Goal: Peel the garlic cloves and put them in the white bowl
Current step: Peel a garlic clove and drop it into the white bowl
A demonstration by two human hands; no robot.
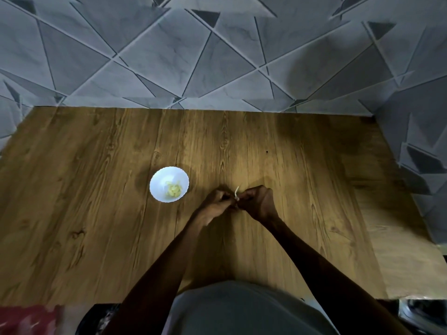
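Grey marbled tiles (pixel 217 56) cut into slanting triangles are covering the wall beyond the hands, and a wood-grain counter (pixel 84 213) is stretching out beneath them. A person in a grey top (pixel 242 310) is leaning over the near edge, both bare forearms reaching forward and meeting over the middle of the counter.

The left hand (pixel 215 204) and the right hand (pixel 258 201) are coming together fingertip to fingertip, just above the wood. Both are clenching with curled fingers around a small garlic clove (pixel 237 198), which is sitting in the pinch between them and is mostly hidden by the fingers. A pale strip of skin (pixel 236 190) is sticking up and slightly away from the point where the two hands are touching. Whether the clove is half peeled or nearly bare is too small to tell.

The white bowl (pixel 157 187) is standing on the counter near the left hand, on its outer side and a little farther from the person, apart from the fingers. It is holding a small heap of yellowish peeled cloves (pixel 173 189) lying toward the side of the bowl nearest the hands.

A blurred red shape (pixel 24 320) is showing well behind the left hand, below the counter's near edge.
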